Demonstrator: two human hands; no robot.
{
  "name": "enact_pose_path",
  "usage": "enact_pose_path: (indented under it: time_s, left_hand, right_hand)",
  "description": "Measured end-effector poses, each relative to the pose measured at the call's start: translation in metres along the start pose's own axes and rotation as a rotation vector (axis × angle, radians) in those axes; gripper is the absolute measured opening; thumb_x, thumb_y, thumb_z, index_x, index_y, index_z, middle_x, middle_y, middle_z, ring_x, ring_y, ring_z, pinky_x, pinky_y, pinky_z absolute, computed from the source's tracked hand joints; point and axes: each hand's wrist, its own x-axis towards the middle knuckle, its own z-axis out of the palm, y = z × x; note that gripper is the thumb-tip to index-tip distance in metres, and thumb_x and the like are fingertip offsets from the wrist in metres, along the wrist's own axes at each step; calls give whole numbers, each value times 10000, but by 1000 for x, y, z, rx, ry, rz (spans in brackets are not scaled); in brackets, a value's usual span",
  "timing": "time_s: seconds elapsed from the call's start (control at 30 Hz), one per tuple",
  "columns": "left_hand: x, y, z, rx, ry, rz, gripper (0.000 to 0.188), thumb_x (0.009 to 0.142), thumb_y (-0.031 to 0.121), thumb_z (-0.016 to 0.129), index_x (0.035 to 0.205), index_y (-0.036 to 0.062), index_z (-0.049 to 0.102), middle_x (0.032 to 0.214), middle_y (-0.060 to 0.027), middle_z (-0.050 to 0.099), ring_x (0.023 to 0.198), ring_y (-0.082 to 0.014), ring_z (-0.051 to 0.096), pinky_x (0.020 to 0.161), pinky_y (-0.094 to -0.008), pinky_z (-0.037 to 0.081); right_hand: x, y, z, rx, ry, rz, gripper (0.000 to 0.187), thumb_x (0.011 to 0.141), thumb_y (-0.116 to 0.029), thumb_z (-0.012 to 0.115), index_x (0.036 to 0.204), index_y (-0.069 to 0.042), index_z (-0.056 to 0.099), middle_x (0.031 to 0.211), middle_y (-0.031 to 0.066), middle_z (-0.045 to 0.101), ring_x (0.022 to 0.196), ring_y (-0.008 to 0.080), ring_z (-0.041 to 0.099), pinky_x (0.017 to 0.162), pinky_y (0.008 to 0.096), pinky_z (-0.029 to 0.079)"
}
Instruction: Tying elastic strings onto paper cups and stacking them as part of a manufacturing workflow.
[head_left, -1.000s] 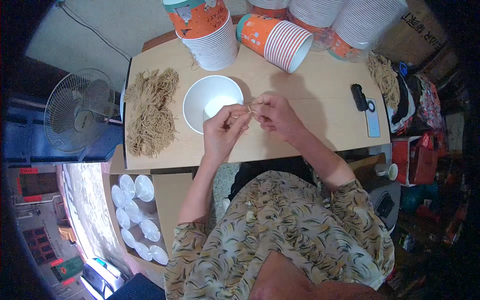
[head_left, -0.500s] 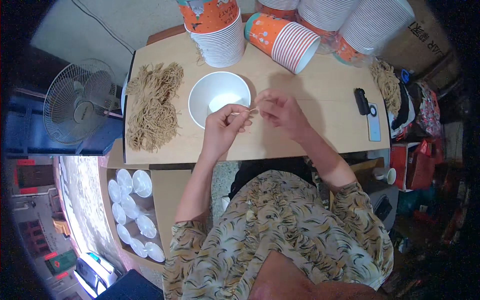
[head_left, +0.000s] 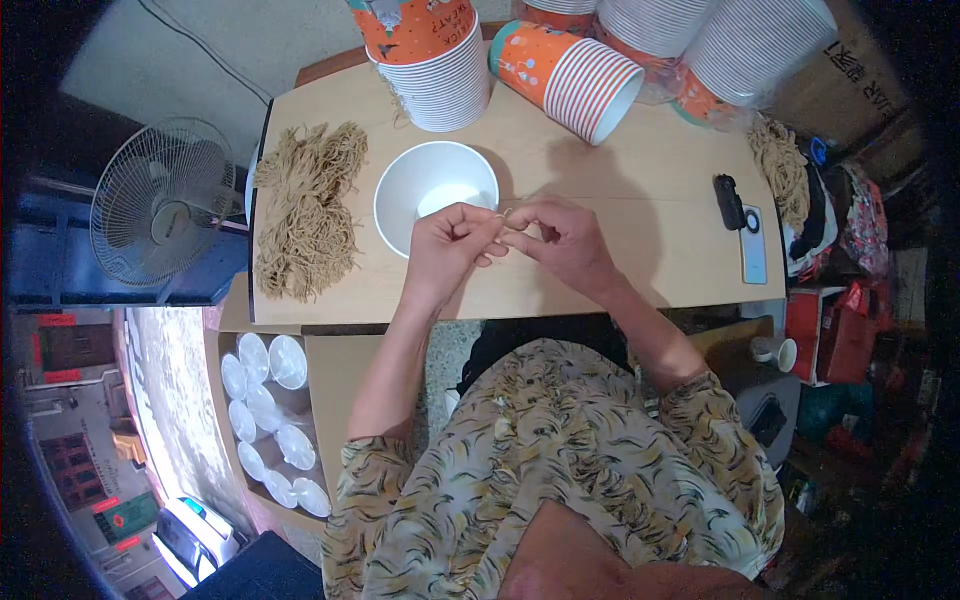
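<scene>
Over the near right rim of a white paper bucket (head_left: 398,192), my two hands meet fingertip to fingertip. Thumb and forefinger of my left hand (head_left: 440,255) pinch a short tan string (head_left: 506,212). My right hand (head_left: 568,245) is closed in a pinch on the same string from the other side; a small bend of it shows between the fingertips, the rest is covered by fingers. The bucket stands upright on the table. Left of it lies a heap of tan twisted strings (head_left: 308,225) in bundles.
Behind stand nested orange-and-white paper buckets (head_left: 430,95), with another stack (head_left: 568,80) on its side. At the table's (head_left: 690,250) right end lie a black object (head_left: 728,203), a pale flat device (head_left: 750,255) and more strings (head_left: 780,170). A carton (head_left: 340,400) of clear plastic lids and a fan (head_left: 165,215) are left.
My right hand's fingers have come down and in, closing on the string beside my left fingertips. My left hand has stayed nearly still.
</scene>
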Motion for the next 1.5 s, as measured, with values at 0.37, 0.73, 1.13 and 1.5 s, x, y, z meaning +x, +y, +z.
enact_pose_path:
  time_s: [0.37,0.73,1.13,1.5]
  left_hand:
    - [0,-9,8,10,18,56,116,953,79,681,1012,-21,683,857,-65,735,769,-102,708,669,-217,566]
    - [-1,-7,15,28,41,71,113,956,38,652,1006,-61,674,840,-94,729,766,-120,710,692,-237,589]
    - [-6,-12,23,142,69,203,104,913,5,692,994,-59,707,847,-71,741,773,-84,691,714,-225,569]
    - [-4,-10,17,73,8,131,115,924,25,694,1004,-54,717,836,-61,731,768,-82,684,705,-226,562]
  right_hand:
    - [-7,6,-2,25,4,123,60,877,-81,710,906,-30,701,811,22,690,621,54,570,564,234,458]
    - [-9,17,2,483,-32,283,27,910,-10,667,929,-19,684,827,-16,674,702,22,566,620,187,447]
    - [-7,16,-2,794,-16,592,67,915,-124,699,892,-62,690,734,5,652,544,36,484,486,191,375]
    - [-4,17,-5,616,22,536,93,957,-144,657,946,-52,656,736,3,612,541,42,490,470,207,383]
